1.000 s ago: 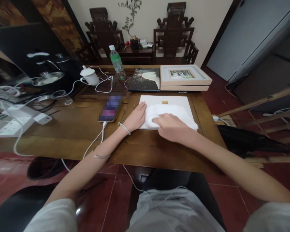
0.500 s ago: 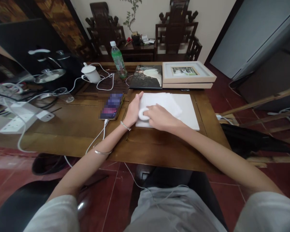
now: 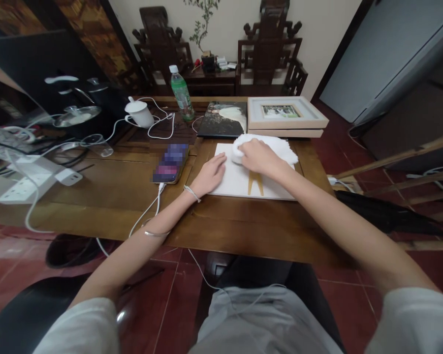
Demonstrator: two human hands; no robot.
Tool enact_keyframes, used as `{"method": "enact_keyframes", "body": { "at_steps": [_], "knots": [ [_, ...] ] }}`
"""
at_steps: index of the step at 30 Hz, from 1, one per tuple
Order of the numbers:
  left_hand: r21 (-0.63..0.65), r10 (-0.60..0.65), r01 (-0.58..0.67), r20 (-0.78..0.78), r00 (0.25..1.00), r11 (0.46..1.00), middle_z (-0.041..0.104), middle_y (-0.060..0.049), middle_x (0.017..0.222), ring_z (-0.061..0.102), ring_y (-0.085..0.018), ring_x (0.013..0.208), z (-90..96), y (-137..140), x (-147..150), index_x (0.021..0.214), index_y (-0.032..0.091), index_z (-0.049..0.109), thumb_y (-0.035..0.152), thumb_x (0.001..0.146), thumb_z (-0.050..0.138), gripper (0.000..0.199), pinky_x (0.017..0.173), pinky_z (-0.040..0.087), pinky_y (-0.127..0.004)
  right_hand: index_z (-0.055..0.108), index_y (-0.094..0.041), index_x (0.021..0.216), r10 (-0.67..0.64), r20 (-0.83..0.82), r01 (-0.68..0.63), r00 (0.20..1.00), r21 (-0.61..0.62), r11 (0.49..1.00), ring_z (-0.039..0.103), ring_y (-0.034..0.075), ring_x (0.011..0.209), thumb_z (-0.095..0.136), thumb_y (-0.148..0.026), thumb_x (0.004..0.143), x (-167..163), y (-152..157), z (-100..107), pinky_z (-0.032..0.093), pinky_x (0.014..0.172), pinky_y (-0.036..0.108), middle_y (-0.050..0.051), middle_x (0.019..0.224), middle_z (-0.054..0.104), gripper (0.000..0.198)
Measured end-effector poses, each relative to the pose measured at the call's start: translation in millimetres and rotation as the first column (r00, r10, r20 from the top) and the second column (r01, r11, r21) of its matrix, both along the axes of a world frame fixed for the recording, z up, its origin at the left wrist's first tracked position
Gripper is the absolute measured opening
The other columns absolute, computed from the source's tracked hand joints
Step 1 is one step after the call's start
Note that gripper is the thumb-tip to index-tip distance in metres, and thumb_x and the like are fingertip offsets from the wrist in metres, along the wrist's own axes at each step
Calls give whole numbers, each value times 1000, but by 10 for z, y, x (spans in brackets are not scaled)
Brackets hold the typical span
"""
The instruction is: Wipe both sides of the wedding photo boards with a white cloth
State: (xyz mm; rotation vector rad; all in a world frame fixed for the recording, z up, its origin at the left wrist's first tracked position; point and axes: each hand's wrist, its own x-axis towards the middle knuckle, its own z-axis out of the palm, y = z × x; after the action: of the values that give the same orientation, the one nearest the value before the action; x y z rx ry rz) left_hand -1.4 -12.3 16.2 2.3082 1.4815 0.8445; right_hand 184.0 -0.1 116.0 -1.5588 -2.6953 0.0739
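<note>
A flat white panel (image 3: 229,183) lies on the wooden table in front of me, with a yellow, upside-down V shape (image 3: 256,184) on its near half. My left hand (image 3: 211,173) rests flat on the panel's left edge, fingers stretched out. Bunched under the fingers of my right hand (image 3: 257,155) is a white cloth (image 3: 280,147), pressed on the far part of the panel. The cloth trails off to the right and hides the panel's top right corner and the upper end of the yellow shape.
Beyond the panel are a dark picture (image 3: 221,120) and stacked pale frames (image 3: 286,132). Left of my hand, a phone (image 3: 171,164) is plugged into a cable. A green bottle (image 3: 182,96), white lidded cup (image 3: 141,115), clear cup (image 3: 98,145) and power strip (image 3: 33,182) stand further left.
My right hand has moved the cloth away from me and to the right, uncovering the yellow shape. My left hand has shifted slightly toward me and now lies flat.
</note>
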Motion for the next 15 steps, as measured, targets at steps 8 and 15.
{"method": "enact_keyframes", "body": {
  "at_steps": [8,15],
  "knots": [
    [3,-14,14,-26,1000,1000,65,-10,133,61,-29,124,150,-106,35,119,15,69,29,88,55,38,111,45,-43,67,-14,113,71,-126,-72,989,0,997,61,30,104,43,-13,87,-555,391,-80,44,77,35,21,119,63,35],
    [10,5,-5,-19,1000,1000,60,-11,140,56,-29,131,134,-98,34,116,16,70,30,86,58,35,115,40,-46,68,-12,113,-51,-80,52,995,5,999,61,31,103,45,-11,86,-286,414,-22,43,77,35,23,116,65,36]
  ]
}}
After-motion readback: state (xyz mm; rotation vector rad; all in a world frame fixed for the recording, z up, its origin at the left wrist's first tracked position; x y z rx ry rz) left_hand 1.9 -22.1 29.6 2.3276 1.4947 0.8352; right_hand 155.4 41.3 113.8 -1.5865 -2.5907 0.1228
